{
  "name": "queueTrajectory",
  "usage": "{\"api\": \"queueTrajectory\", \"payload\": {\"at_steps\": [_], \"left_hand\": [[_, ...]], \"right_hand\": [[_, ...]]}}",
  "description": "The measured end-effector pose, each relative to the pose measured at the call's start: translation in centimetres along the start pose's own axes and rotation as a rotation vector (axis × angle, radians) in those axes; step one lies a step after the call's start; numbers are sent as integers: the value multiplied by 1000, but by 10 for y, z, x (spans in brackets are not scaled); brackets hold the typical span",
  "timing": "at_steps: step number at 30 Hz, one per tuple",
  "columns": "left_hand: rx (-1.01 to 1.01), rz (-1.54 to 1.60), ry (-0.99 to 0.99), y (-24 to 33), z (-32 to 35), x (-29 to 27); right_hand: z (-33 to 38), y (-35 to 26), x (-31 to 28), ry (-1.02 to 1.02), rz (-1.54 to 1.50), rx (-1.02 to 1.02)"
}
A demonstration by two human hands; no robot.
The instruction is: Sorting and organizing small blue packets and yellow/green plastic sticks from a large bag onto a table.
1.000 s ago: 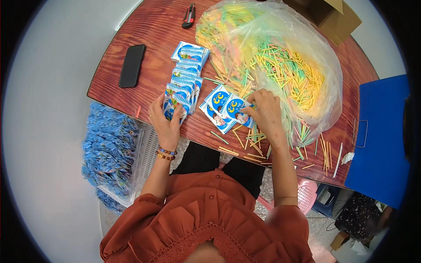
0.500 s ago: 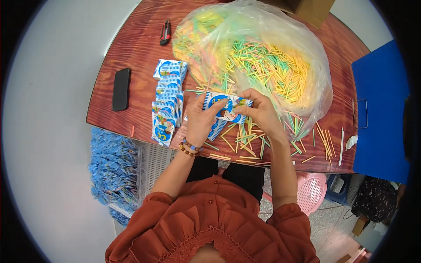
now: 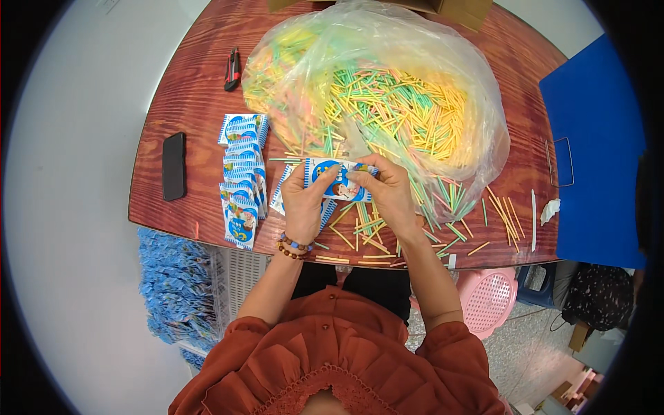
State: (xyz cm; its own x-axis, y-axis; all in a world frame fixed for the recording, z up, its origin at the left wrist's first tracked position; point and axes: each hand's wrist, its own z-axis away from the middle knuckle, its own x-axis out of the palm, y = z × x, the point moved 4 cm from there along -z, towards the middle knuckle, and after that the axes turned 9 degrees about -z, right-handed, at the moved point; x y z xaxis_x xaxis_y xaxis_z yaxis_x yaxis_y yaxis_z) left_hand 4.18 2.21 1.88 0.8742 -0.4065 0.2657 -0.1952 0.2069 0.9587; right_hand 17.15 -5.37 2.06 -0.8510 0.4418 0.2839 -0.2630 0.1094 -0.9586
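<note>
Between my two hands, above the near part of the table, I hold a small blue and white packet lying wide. My left hand, with beaded bracelets at the wrist, pinches its left end. The fingers of my right hand grip its right end. Beneath and partly hidden by my left hand lie more packets. To the left an overlapping row of the same packets runs away from me. Past my hands a big clear plastic bag spills thin yellow, green and pink sticks.
Loose sticks litter the table near its front edge. A phone and a box cutter lie at the left. A blue panel stands at the right, a pink stool below. Blue packets fill a crate at lower left.
The view has shifted, so the table things appear lower and further left. Both hands still hold the packet, and more of the packets under my left hand show now.
</note>
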Motion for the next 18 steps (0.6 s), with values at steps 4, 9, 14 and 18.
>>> {"api": "queueTrajectory", "payload": {"at_steps": [4, 9, 14, 18], "left_hand": [[4, -3, 51, -5, -1, -3], [32, -52, 103, -8, -3, -10], [34, 26, 198, 3, -2, -20], [48, 22, 151, -2, -1, -27]], "right_hand": [[-2, 3, 1, 23, 2, -29], [-8, -10, -11, -134, 212, 75], [-83, -57, -48, 3, 675, -382], [-140, -33, -40, -202, 1495, -649]]}}
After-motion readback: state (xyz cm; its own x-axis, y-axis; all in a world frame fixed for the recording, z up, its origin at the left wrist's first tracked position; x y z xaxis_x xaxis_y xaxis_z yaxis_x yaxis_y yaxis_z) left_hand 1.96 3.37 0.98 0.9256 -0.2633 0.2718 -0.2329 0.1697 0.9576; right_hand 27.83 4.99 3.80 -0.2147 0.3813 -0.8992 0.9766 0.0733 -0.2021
